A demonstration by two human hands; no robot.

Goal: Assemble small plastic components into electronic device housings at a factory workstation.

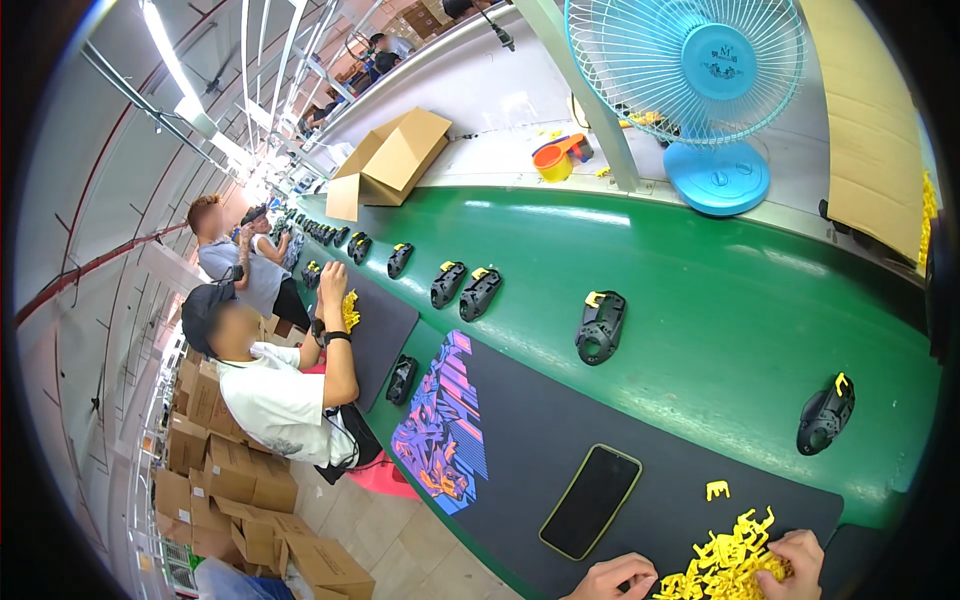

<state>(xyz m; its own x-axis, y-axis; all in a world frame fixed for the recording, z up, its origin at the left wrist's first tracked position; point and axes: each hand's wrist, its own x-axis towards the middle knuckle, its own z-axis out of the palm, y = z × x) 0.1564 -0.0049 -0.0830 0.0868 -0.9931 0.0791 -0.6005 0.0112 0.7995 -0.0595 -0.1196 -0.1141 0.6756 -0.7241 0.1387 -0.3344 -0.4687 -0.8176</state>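
A loose heap of small yellow plastic clips [728,555] lies at the near edge of the black mat [530,400]. My right hand [797,562] rests at the heap's right side, thumb and forefinger apart among the clips. Beside the heap's left edge is my left hand [612,578], its fingers curled toward the thumb; the lower edge cuts it off, and anything in it is hidden. One separate clip [717,490] lies just beyond the heap. A dark-screened phone [590,502] in a yellow-green case lies on the mat, left of the heap.
Black mouse-shaped shells, such as the nearest shell [826,414], line the green conveyor belt [690,290], several bearing yellow clips. A blue fan [717,178], orange scoop [556,158] and open carton [400,155] stand beyond. A co-worker [285,385] works at the left; more cartons [245,470] are stacked behind.
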